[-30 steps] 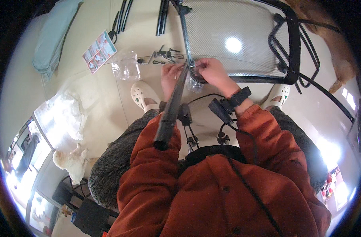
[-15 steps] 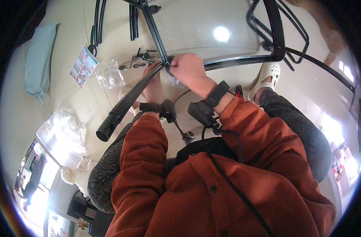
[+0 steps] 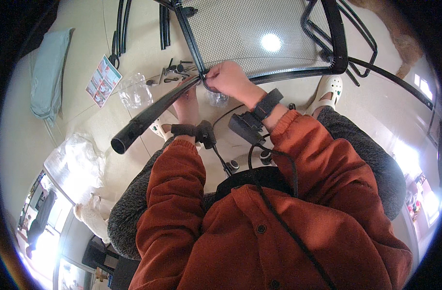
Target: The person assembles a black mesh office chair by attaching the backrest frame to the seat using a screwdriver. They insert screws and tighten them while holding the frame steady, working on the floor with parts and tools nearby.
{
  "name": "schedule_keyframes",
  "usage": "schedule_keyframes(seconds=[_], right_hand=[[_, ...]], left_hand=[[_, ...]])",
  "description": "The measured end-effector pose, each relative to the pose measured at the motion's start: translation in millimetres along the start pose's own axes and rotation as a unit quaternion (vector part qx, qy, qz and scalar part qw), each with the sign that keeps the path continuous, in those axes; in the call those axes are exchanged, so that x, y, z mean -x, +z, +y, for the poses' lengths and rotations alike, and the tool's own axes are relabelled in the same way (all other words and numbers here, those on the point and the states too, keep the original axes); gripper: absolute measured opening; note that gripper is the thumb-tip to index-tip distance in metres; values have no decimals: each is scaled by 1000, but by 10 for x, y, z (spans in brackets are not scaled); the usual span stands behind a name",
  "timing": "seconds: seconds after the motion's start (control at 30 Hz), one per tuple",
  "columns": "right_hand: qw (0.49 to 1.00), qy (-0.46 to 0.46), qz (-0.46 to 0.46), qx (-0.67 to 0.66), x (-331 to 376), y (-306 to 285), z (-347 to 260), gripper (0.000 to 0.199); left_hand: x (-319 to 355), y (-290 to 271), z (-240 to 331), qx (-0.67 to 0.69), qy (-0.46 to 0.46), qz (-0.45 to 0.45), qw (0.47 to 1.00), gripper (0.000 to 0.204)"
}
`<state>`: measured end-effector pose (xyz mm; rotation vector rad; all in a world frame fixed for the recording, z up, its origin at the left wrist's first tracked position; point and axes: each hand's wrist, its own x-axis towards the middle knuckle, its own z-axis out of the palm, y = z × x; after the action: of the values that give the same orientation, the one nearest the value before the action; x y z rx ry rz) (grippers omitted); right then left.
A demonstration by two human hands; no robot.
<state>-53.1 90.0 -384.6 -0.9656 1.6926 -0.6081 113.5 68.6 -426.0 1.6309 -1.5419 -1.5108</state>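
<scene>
A long black tube (image 3: 148, 118) slants down to the left, its open round end toward me. Its far end meets the corner of a black metal frame (image 3: 298, 75) that holds a grey mesh panel (image 3: 240, 29). My left hand (image 3: 186, 102) is closed on the tube from below, near this corner, with its fingers partly hidden behind the tube. On the other side of the joint, my right hand (image 3: 226, 81) pinches at the corner with curled fingers. What sits between its fingertips is too small to tell.
Loose bolts and small hardware (image 3: 175, 70) lie beyond my left hand, near a clear plastic bag (image 3: 135, 91) and an instruction sheet (image 3: 103, 80). More black tubes (image 3: 164, 29) are on the floor. A grey wrapped package (image 3: 50, 75) lies left; a pale animal (image 3: 93, 217) is at lower left, brown fur (image 3: 402, 36) upper right.
The tube's open end has swung up and to the left. My right hand has shifted slightly at the corner, its fingers moving a little. The pale animal at lower left has changed its pose.
</scene>
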Motion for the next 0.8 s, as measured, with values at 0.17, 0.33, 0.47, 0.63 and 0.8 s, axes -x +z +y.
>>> schedule_keyframes(seconds=[0.17, 0.33, 0.47, 0.63, 0.8], right_hand=[[993, 35, -35, -105, -1, 7, 74, 14], [952, 117, -100, -266, -57, -43, 132, 10], [955, 127, -85, -253, -81, -6, 131, 9], [963, 112, -74, -234, -70, 18, 148, 9], [961, 98, -57, -254, -93, 66, 215, 10]], left_hand=[[15, 7, 17, 11, 0, 8, 1000, 17], [-4, 6, -14, -14, 2, 0, 1000, 17], [-4, 20, -51, 79, 10, 6, 997, 16], [-28, 6, -74, -36, 65, 20, 997, 16], [-56, -27, -136, -64, 95, 4, 993, 16]])
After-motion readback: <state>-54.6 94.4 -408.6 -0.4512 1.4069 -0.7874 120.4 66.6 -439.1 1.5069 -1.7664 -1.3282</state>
